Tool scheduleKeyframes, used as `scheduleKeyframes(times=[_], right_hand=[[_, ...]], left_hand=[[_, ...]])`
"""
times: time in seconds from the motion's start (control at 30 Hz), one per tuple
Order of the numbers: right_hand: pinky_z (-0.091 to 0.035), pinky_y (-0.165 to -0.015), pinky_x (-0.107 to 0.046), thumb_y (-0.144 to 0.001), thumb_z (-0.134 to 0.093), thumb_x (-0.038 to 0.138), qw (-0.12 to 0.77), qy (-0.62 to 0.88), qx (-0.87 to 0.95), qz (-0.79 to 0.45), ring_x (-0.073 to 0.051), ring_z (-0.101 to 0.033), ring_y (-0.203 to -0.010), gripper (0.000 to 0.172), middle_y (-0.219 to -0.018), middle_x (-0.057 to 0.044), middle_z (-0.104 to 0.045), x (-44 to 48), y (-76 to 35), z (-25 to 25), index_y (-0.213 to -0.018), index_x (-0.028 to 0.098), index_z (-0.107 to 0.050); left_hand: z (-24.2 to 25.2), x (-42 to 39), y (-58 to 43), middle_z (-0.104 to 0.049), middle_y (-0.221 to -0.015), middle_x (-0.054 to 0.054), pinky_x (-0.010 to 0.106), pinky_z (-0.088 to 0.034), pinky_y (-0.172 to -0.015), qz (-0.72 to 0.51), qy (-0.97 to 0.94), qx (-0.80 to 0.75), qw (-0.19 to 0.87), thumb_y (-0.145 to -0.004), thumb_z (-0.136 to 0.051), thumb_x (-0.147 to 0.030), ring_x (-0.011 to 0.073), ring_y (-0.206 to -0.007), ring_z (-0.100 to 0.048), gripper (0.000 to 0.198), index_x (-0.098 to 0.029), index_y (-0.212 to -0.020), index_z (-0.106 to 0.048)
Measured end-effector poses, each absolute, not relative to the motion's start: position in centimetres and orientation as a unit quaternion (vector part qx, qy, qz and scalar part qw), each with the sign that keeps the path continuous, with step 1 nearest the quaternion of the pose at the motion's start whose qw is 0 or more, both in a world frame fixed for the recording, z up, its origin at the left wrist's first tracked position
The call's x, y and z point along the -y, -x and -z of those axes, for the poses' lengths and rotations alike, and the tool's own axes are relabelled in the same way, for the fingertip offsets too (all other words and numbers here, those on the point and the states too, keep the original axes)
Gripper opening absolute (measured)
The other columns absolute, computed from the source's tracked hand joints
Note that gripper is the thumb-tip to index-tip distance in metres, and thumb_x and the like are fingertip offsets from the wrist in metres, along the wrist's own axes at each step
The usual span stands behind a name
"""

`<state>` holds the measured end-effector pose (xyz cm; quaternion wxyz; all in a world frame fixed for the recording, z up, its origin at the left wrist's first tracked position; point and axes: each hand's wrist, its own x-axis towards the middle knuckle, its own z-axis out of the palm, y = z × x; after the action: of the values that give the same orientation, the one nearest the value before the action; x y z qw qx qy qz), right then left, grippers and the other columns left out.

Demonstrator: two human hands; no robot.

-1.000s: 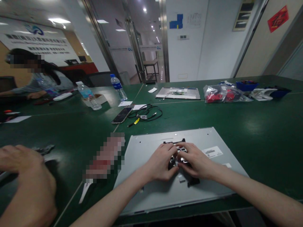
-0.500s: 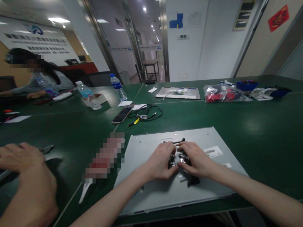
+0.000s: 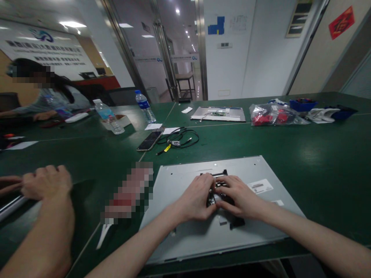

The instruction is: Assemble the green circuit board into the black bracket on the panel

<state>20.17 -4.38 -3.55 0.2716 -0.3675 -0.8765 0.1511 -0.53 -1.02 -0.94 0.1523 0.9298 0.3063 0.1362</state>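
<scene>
A flat grey metal panel (image 3: 179, 224) lies on the table in front of me. On its middle sits a small black-and-silver mechanical part (image 3: 216, 199), mostly covered by my fingers; its exact kind is hidden. My left hand (image 3: 198, 196) is curled around the part's left side, thumb at its near edge. From the right, my right hand (image 3: 240, 196) grips the same part, fingers bent over its top and thumb close to the left one. A black piece (image 3: 237, 223) sticks out below my right hand. White labels (image 3: 261, 185) are stuck to the panel's right side.
Another person's hand (image 3: 48, 181) works at the left edge beside a silvery bar (image 3: 13, 206). A blurred-out reddish item (image 3: 127, 193) lies left of the panel. Beyond are a phone (image 3: 150, 139), a coiled black cable (image 3: 185, 143), bottles (image 3: 145, 106), a second panel (image 3: 218, 114) and a plastic bag (image 3: 272, 115).
My right fingers have shifted slightly left over the part, nearer my left fingers. My left hand has barely moved. The other person's hand at left has moved right and turned.
</scene>
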Motion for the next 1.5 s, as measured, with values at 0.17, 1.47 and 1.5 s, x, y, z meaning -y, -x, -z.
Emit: scheduleKeyframes(times=[0.17,1.47,1.5], right_hand=[[-0.039,-0.103,-0.048,-0.088,-0.062,0.027,0.279,0.354,0.879,-0.154,-0.026,-0.049,-0.120,0.026,-0.130,-0.009,-0.055,4.35,-20.16,3.69,-0.114,0.022,-0.060],[-0.041,-0.103,-0.046,-0.077,-0.064,0.015,0.285,0.338,0.882,-0.163,-0.028,-0.045,-0.126,0.027,-0.140,-0.012,-0.045,4.52,-20.34,3.91,-0.103,0.020,-0.057],[-0.042,-0.102,-0.047,-0.077,-0.064,0.015,0.285,0.340,0.881,-0.163,-0.028,-0.045,-0.125,0.027,-0.140,-0.012,-0.045,4.51,-20.33,3.90,-0.103,0.020,-0.056]], left_hand=[[0.86,0.92,0.54,-0.052,-0.097,0.008,0.040,-0.042,-0.078,-0.129,-0.932,-0.301,0.154,-0.074,-0.061,-0.031,0.0249,-0.088,-0.049,0.029,-0.020,-0.093,-0.043],[0.86,0.85,0.78,-0.055,-0.109,0.009,0.046,-0.041,-0.091,-0.119,-0.940,-0.274,0.166,-0.073,-0.070,-0.033,0.0294,-0.102,-0.050,0.036,-0.020,-0.103,-0.055],[0.91,0.84,0.78,-0.055,-0.110,0.010,0.046,-0.041,-0.092,-0.117,-0.940,-0.276,0.164,-0.072,-0.071,-0.033,0.0295,-0.102,-0.050,0.038,-0.020,-0.104,-0.055]])
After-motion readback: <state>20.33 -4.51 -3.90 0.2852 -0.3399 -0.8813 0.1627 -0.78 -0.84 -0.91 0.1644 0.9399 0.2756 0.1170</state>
